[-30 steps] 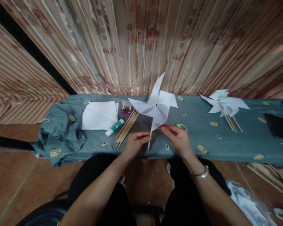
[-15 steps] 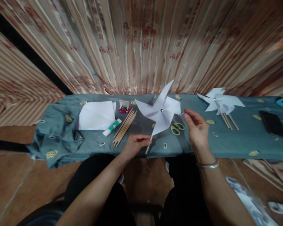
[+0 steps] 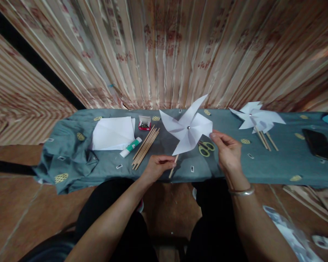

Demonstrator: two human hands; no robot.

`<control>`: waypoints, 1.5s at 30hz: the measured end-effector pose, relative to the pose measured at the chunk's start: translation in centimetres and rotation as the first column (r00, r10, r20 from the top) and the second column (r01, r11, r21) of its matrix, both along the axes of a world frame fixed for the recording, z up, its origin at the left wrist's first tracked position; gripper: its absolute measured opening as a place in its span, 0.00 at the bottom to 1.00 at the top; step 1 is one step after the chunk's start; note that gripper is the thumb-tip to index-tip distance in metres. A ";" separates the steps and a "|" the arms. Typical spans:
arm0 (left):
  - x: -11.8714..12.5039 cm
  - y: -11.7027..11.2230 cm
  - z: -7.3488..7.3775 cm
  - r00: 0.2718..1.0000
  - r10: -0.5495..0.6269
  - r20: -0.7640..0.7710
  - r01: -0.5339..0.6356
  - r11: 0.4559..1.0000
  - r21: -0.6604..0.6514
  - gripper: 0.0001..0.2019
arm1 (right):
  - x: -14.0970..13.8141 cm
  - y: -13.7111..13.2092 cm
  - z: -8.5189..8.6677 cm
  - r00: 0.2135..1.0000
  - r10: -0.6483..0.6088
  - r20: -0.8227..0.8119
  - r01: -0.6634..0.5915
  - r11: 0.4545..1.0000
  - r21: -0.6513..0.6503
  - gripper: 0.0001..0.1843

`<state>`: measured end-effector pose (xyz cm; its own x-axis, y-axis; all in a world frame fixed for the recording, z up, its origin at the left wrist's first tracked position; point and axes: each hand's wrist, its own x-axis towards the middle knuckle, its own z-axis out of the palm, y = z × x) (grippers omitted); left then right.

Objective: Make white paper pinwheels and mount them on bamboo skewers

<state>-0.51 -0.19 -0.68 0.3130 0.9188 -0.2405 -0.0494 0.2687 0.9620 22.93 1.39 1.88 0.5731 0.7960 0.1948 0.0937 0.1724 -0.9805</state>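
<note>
Basically, paper pinwheel (image 3: 186,140) is raised between both hands, at one o'clock from the left hand (image 3: 155,168), whose fingers pinch its wooden stick (image 3: 171,174), long axis seven-to-one. Right hand (image 3: 229,151) is nearer the hub (image 3: 188,127), which lies toward ten o'clock; fingers narrow at the three-o'clock blade (image 3: 204,125) edge, can't tell if gripping.

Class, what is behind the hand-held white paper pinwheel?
Partly behind the pinwheel: a wooden stick, lower part visible, and scissors, handles visible. The stick's top and scissors' tips are covered.
</note>
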 end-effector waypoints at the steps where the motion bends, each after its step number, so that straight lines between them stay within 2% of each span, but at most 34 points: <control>1: 0.0 0.0 0.0 1.000 0.003 0.004 -0.003 1.000 -0.004 0.11 | -0.1 0.0 0.0 1.000 0.002 -0.003 -0.002 1.000 -0.006 0.07; 11: 0.0 0.2 0.4 0.998 0.049 0.028 -0.048 0.999 -0.019 0.11 | -1.0 -0.4 0.0 1.000 0.025 -0.019 -0.026 0.999 -0.042 0.07; 26: 0.1 0.2 0.5 0.992 0.121 0.028 -0.121 0.992 -0.029 0.13 | -2.3 -0.8 -0.3 0.989 0.125 -0.078 -0.133 0.985 -0.107 0.12; 35: 0.5 0.4 0.4 0.983 0.170 0.069 -0.168 0.985 -0.033 0.12 | -3.4 -1.2 -0.3 0.984 0.164 -0.075 -0.171 0.981 -0.096 0.12; 45: 0.4 0.5 0.1 0.983 0.170 0.075 -0.168 0.985 -0.033 0.14 | -4.8 -1.7 0.4 0.957 0.280 -0.075 -0.288 0.948 -0.136 0.13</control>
<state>-0.06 0.33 -0.55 0.1724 0.9537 -0.2465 -0.1696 0.2752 0.9463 18.14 -0.36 2.32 0.3252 0.9447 0.0417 0.0077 0.0414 -0.9991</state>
